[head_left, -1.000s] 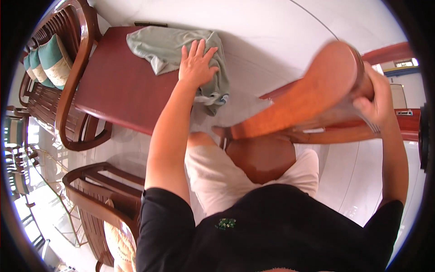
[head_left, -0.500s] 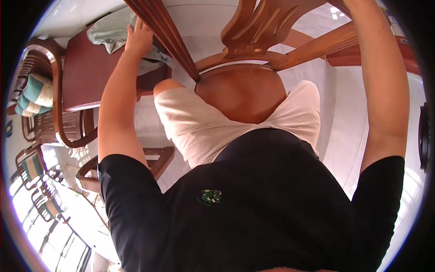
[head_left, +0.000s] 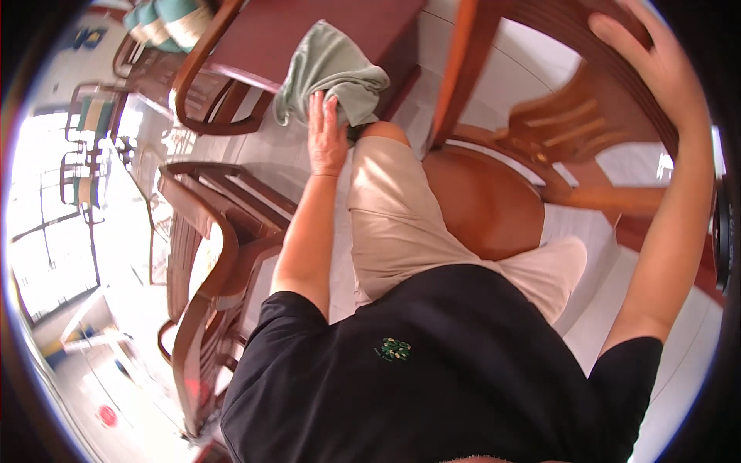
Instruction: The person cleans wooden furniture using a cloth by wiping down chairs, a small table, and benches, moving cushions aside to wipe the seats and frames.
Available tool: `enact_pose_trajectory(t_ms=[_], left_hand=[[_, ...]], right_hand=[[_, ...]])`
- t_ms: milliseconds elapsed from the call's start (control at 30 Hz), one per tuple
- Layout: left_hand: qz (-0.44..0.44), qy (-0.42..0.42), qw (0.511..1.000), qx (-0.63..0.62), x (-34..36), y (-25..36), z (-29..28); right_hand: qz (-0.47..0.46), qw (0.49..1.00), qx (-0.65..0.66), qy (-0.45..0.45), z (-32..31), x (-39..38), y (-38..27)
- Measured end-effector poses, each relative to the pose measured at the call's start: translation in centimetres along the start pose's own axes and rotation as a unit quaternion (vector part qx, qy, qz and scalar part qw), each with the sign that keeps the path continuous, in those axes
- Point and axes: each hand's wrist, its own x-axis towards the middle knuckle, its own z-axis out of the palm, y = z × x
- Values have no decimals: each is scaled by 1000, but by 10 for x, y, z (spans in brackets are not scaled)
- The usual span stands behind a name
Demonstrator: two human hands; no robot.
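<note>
The left hand [head_left: 327, 147] reaches forward to a grey-green cloth [head_left: 328, 69] at the near edge of the dark red desk [head_left: 316, 19]. Its fingers [head_left: 317, 110] are mostly straight and lie against the cloth's lower part; whether they pinch any of it I cannot tell. The cloth is bunched, with a peak at the top and folds at its right, and overlaps the desk's edge and side. Its lower right corner is just beside the bare left knee [head_left: 386, 133].

The right hand [head_left: 665, 73] is on the curved top rail [head_left: 621, 85] of a brown wooden chair [head_left: 486, 202], thumb spread along the rail. The other fingers are partly cut off at the picture's rim, so I cannot tell how firmly they close on it. The chair's rounded seat shows between the legs, in beige shorts [head_left: 401, 212], and its slotted back lies beyond.

To the left are two wooden armchairs, one by the desk [head_left: 183, 89] and one nearer the person [head_left: 224, 247], with cushions [head_left: 181, 23] at the top and a bright window [head_left: 48, 220].
</note>
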Motion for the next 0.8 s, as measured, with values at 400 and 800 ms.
enact_pose_trajectory(t_ms=[400, 800], left_hand=[[-432, 319, 783, -314, 29, 4, 44], [-458, 238, 839, -170, 118, -324, 0]], right_hand=[[66, 975, 131, -167, 0, 3, 70], [151, 960, 95, -218, -65, -48, 194]])
